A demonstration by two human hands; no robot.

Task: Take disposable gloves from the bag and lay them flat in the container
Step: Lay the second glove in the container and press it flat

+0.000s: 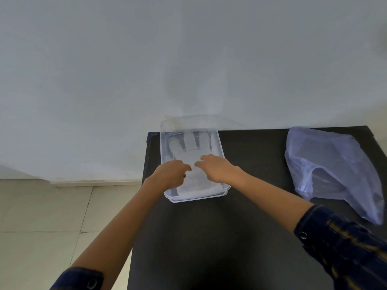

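Note:
A clear plastic container (221, 152) sits on the black table near its far left corner. Inside it lies a translucent disposable glove (188, 146), spread flat with its fingers pointing away from me. My left hand (170, 174) rests on the glove's wrist part at the left, fingers curled down onto it. My right hand (216, 167) presses on the glove from the right, fingertips touching the plastic. Both hands cover the glove's middle. The thin bluish plastic bag (333, 170) lies crumpled on the table at the right, apart from both hands.
The black table (240, 227) stands against a pale wall. Its left edge drops off to a tiled floor (52, 216). Between the container and the bag the dark tabletop is bare.

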